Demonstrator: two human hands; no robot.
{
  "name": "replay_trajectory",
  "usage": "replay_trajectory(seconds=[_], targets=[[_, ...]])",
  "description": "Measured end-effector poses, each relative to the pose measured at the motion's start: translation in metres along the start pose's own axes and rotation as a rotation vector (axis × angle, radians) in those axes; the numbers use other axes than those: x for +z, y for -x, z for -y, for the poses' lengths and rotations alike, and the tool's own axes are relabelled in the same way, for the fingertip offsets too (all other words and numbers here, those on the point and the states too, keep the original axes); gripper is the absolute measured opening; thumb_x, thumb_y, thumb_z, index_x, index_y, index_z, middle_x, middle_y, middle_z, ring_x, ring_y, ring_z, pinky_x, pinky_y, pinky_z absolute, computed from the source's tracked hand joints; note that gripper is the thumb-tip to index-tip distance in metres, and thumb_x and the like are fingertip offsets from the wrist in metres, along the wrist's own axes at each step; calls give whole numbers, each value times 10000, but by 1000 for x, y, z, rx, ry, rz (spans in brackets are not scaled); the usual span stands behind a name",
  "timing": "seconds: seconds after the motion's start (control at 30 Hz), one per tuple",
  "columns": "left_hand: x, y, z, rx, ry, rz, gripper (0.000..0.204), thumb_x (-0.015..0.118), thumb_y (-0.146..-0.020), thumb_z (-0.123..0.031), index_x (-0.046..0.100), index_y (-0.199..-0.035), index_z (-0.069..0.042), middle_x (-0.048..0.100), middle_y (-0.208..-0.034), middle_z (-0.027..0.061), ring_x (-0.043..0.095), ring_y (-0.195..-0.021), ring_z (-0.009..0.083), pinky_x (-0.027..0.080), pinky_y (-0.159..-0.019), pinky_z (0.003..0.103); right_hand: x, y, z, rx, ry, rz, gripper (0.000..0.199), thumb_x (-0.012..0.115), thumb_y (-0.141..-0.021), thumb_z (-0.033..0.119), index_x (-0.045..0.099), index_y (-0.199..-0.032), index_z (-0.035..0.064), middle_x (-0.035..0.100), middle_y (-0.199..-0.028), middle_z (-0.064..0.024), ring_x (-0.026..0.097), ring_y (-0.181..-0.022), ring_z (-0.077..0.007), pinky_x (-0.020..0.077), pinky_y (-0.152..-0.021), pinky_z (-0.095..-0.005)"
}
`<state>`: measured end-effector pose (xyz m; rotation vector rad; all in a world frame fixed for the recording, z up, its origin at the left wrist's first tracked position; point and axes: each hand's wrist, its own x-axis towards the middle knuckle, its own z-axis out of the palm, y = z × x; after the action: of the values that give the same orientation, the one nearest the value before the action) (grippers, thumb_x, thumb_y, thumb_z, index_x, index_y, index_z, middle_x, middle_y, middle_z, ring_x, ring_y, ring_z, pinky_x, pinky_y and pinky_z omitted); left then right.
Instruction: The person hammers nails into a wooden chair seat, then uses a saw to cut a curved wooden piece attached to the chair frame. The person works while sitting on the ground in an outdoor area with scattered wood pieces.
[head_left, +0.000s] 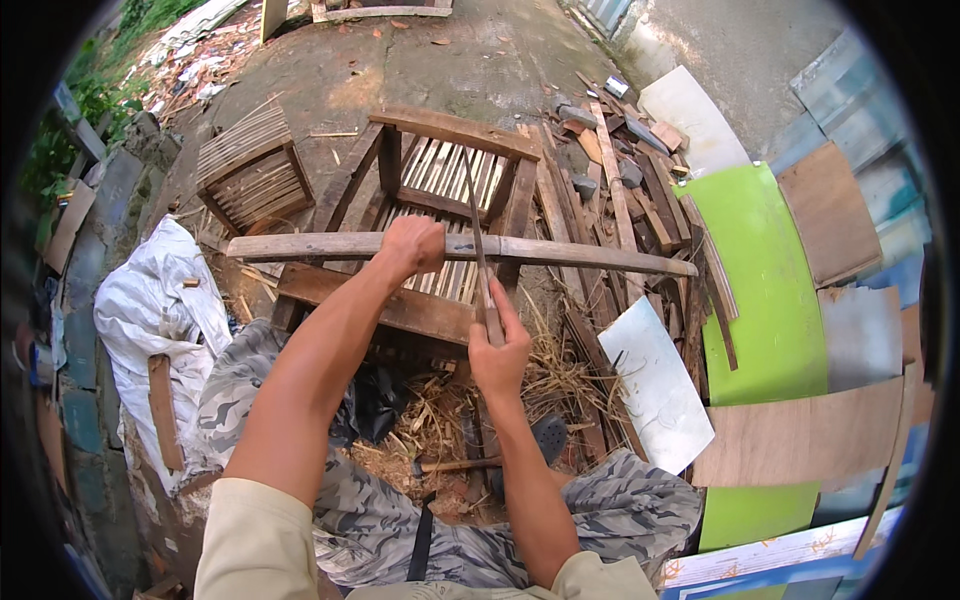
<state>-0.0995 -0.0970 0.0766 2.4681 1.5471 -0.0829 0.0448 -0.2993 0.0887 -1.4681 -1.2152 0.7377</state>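
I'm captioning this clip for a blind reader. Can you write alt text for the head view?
Left hand grips a long wooden pole laid across a slatted wooden frame, while the right hand holds a long blade against it. Wood scraps and shavings lie around.

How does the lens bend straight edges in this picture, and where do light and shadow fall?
Head view: the pole held by the left hand bows slightly, and the green board curves near the rim; a black ring cuts off the corners. Daylight is soft, with no hard shadows; the white sheet looks brightest. The right hand and blade are sharp, without blur.
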Motion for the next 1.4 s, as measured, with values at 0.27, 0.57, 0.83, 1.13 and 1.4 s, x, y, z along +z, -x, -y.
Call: replay_trajectory(seconds=[0.27, 0.57, 0.83, 1.13, 1.4], targets=[[10, 2, 2, -24, 2, -2, 213, 620, -729, -143, 748, -829, -5, 723, -864, 262, 730, -853, 400, 590, -762, 463, -58, 127, 6, -55, -96, 60, 590, 541, -816, -72, 548, -1405, -54, 618, -1376, -236, 624, -1238, -235, 491, -970, -296], [-1, 2, 16, -27, -2, 70, 244, 642, -729, -164, 752, -869, 3, 723, -899, 267, 726, -870, 408, 589, -792, 466, -18, 40, 18, 150, -52, 86, 561, 529, -855, -51, 540, -1416, -47, 635, -1356, -194, 604, -1238, -245, 437, -1039, -309], [-1, -2, 4, -6, -54, 87, 263, 652, -740, -184, 755, -897, 0, 728, -943, 258, 725, -911, 395, 590, -824, 448, -35, 62, 13, -2, -15, 42, 598, 545, -806, -55, 565, -1402, -14, 660, -1295, -252, 711, -1078, -257, 538, -878, -323], [-5, -9, 1, -49, -91, 138, 270, 652, -750, -176, 754, -928, 0, 734, -999, 244, 725, -946, 387, 584, -848, 444, -54, 138, 10, 18, -72, -12, 623, 555, -781, -65, 569, -1403, -15, 697, -1258, -205, 721, -892, -140, 534, -750, -246], [-2, -12, -8, -10, -27, 70, 273, 642, -738, -182, 753, -901, 7, 720, -924, 274, 718, -916, 412, 583, -836, 471, 1, -35, -4, -59, -94, -39, 548, 553, -844, -4, 573, -1391, -18, 655, -1324, -207, 654, -1147, -215, 484, -961, -279]])
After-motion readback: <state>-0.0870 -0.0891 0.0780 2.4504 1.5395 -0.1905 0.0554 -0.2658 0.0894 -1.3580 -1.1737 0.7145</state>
